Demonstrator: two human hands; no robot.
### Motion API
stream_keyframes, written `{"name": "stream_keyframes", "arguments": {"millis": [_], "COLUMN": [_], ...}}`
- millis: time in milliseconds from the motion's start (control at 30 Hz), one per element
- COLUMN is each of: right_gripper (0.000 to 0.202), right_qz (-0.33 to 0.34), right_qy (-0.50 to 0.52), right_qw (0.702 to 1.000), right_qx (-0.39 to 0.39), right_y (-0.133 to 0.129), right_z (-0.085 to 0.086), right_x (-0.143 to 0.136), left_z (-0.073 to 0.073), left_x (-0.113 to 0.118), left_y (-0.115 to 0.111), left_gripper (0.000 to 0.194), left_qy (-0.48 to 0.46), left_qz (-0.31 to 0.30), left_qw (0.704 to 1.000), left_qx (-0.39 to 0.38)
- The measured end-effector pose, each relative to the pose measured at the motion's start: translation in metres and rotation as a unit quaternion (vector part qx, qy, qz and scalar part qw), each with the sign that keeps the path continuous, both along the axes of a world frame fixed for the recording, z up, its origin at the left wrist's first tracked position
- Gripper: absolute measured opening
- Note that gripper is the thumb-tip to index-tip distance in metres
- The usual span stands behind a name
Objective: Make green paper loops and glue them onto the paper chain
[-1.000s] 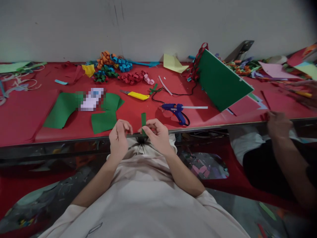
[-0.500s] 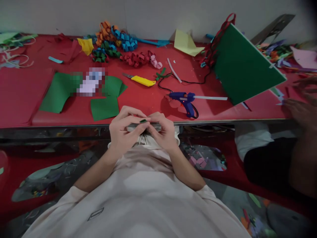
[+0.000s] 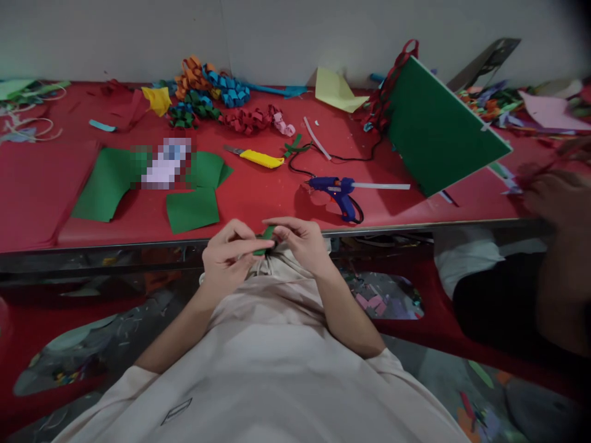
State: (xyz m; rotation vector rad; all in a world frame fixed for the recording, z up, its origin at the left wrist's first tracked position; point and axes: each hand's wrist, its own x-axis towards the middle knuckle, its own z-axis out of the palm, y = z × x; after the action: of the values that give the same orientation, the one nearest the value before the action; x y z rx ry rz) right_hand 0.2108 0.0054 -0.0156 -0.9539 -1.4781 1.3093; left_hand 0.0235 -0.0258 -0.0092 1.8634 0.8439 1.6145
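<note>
A small green paper strip is pinched between my two hands, just over the front edge of the table. My left hand grips its lower left end, fingers bent and pressed together. At the upper right of the strip, my right hand holds it between thumb and fingers. Part of the strip is hidden by the fingertips. Nearby on the table are a square of green paper and a blue glue gun with a clear glue stick sticking out of its back.
A yellow cutter knife with its blade out lies beyond my hands. Curled paper chains sit at the back. A green board leans at the right, and a co-worker's hand is beside it. Larger green paper lies left.
My hands have moved slightly apart and turned, so more of the green strip shows between them. The view has tilted and shifted a little; the table things stay put.
</note>
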Motion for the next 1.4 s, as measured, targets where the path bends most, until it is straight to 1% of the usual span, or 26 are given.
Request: {"name": "stream_keyframes", "arguments": {"millis": [67,133,167,233,300,333,400,467,500,533,600,667,733,800,867,933,1000,1067,1100,1133,1200,1300,1333,1400], "right_gripper": [0.038,0.034,0.033,0.035,0.032,0.028,0.022,0.019,0.019,0.019,0.020,0.020,0.021,0.022,0.028,0.035,0.035,0.031,0.030,0.030,0.032,0.037,0.036,0.032], "right_qz": [0.043,0.055,0.059,0.070,0.080,0.074,0.030,-0.029,-0.049,-0.056,-0.037,-0.007,0.009,0.011,0.005,-0.004,-0.016,-0.032,-0.038,-0.044,-0.041,-0.026,-0.027,-0.042], "right_qy": [0.041,0.074,0.085,0.092,0.086,0.076,0.048,0.026,0.023,0.028,0.046,0.061,0.071,0.092,0.126,0.152,0.159,0.147,0.135,0.123,0.106,0.122,0.123,0.108], "right_qw": [0.997,0.992,0.990,0.988,0.987,0.988,0.996,0.999,0.998,0.998,0.998,0.996,0.995,0.991,0.985,0.978,0.977,0.980,0.982,0.984,0.986,0.984,0.984,0.987], "right_qx": [-0.053,-0.085,-0.094,-0.107,-0.113,-0.109,-0.073,-0.027,-0.016,-0.016,-0.037,-0.058,-0.075,-0.094,-0.120,-0.141,-0.144,-0.133,-0.128,-0.122,-0.118,-0.126,-0.125,-0.108], "right_y": [0.000,0.000,0.001,0.004,0.008,0.010,0.010,0.006,0.002,-0.003,-0.014,-0.026,-0.035,-0.041,-0.044,-0.045,-0.043,-0.040,-0.037,-0.035,-0.028,-0.021,-0.020,-0.020], "right_z": [0.003,0.009,0.013,0.021,0.029,0.032,0.039,0.044,0.047,0.049,0.051,0.051,0.046,0.037,0.027,0.016,0.009,0.004,0.003,0.002,0.001,0.002,0.003,0.005], "right_x": [0.001,0.003,0.003,0.003,0.004,0.004,0.006,0.008,0.009,0.010,0.012,0.010,0.006,-0.001,-0.010,-0.018,-0.024,-0.026,-0.025,-0.023,-0.019,-0.012,-0.010,-0.008], "left_z": [-0.003,-0.005,-0.005,-0.004,-0.001,0.001,0.003,0.003,0.002,0.001,-0.002,-0.003,-0.002,-0.001,0.001,0.001,0.001,0.000,0.000,0.000,0.001,-0.001,-0.002,-0.007], "left_x": [0.000,-0.002,-0.004,-0.006,-0.008,-0.008,-0.008,-0.008,-0.008,-0.008,-0.008,-0.009,-0.008,-0.005,-0.001,0.004,0.009,0.014,0.016,0.017,0.019,0.018,0.018,0.017], "left_y": [-0.004,-0.006,-0.007,-0.009,-0.010,-0.010,-0.011,-0.010,-0.009,-0.007,-0.003,0.002,0.004,0.004,0.003,0.001,0.000,-0.002,-0.002,-0.003,-0.005,-0.007,-0.007,-0.008], "left_gripper": [0.030,0.036,0.037,0.034,0.027,0.022,0.013,0.011,0.012,0.013,0.015,0.019,0.022,0.023,0.023,0.025,0.030,0.035,0.036,0.035,0.028,0.017,0.017,0.020], "left_qy": [0.028,0.080,0.110,0.164,0.188,0.195,0.210,0.230,0.238,0.243,0.249,0.253,0.255,0.225,0.144,0.033,-0.075,-0.148,-0.163,-0.164,-0.131,-0.045,-0.015,0.038], "left_qz": [-0.068,-0.131,-0.148,-0.151,-0.133,-0.120,-0.082,-0.028,0.003,0.034,0.088,0.116,0.130,0.144,0.140,0.092,0.019,-0.036,-0.043,-0.038,-0.019,-0.023,-0.024,-0.006], "left_qw": [0.997,0.987,0.981,0.971,0.970,0.971,0.973,0.973,0.971,0.969,0.964,0.960,0.958,0.963,0.974,0.976,0.962,0.945,0.941,0.942,0.954,0.979,0.985,0.990], "left_qx": [0.023,0.052,0.066,0.085,0.083,0.075,0.047,0.024,0.021,0.023,0.033,0.038,0.021,-0.028,-0.106,-0.193,-0.260,-0.291,-0.294,-0.291,-0.269,-0.196,-0.172,-0.137]}}
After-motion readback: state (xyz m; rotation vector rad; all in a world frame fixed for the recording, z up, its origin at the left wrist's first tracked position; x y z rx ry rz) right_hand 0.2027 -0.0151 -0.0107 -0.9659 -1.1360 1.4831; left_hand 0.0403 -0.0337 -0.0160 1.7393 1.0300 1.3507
